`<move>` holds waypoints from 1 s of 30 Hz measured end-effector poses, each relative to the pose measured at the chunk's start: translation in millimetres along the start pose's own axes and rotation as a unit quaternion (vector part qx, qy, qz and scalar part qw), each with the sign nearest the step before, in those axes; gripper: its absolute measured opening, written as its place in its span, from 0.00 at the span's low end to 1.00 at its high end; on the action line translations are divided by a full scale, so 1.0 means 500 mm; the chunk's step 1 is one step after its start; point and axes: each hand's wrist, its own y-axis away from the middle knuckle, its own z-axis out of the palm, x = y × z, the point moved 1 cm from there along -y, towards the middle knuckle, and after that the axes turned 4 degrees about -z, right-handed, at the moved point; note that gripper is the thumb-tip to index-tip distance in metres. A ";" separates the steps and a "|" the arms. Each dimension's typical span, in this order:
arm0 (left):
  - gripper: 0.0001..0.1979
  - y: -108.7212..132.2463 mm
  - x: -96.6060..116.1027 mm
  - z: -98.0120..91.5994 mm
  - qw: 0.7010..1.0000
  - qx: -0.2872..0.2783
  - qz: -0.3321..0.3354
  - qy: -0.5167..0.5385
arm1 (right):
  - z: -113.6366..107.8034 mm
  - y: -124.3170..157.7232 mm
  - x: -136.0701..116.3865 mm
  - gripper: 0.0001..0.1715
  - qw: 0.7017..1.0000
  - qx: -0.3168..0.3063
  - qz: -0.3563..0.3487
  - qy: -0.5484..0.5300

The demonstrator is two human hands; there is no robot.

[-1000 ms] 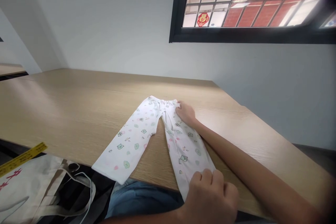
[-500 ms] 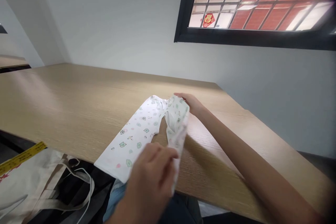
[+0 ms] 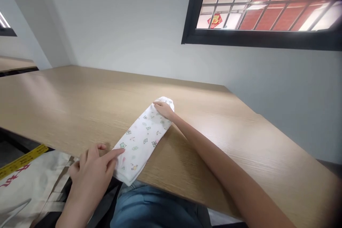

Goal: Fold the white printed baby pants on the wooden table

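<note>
A pair of small white trousers point(image 3: 145, 131) with green and pink animal prints lies folded lengthwise, one leg over the other. Its gathered waist end points away from me and the leg end reaches the table's front edge. My right hand point(image 3: 164, 109) rests on top near the waist, fingers laid on the cloth. At the lower left, my left hand point(image 3: 92, 167) has its fingers apart, the index fingertip touching the leg's left edge near the hem. The underside of the fold is hidden.
The wooden table point(image 3: 88, 107) runs back to a white wall with a barred window point(image 3: 253, 35). Below its front edge at left are a cream cloth bag point(image 3: 40, 174) and a yellow printed strip point(image 3: 24, 160). My blue-clothed lap point(image 3: 157, 206) sits under the edge.
The right trouser leg has been folded leftward onto the other leg. My right hand moved left with the waist end; my left hand let go of the leg and moved left.
</note>
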 end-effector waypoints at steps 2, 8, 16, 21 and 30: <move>0.17 0.008 0.021 -0.003 0.999 -0.001 0.035 0.017 | -0.022 0.012 0.005 0.15 1.000 -0.014 -0.009 0.020; 0.14 0.040 0.133 -0.029 0.962 -0.115 0.202 0.143 | -0.104 0.049 0.022 0.15 0.997 -0.064 -0.009 0.047; 0.17 -0.105 0.264 0.016 0.901 -0.128 0.385 0.153 | -0.109 0.192 -0.057 0.22 0.962 -0.266 -0.065 0.021; 0.20 -0.050 0.272 0.026 0.892 -0.139 0.400 0.158 | -0.093 0.186 -0.027 0.23 0.952 -0.249 -0.143 0.107; 0.20 0.090 0.156 0.031 0.813 0.071 0.558 0.149 | -0.078 0.027 0.076 0.26 0.911 -0.126 -0.152 0.363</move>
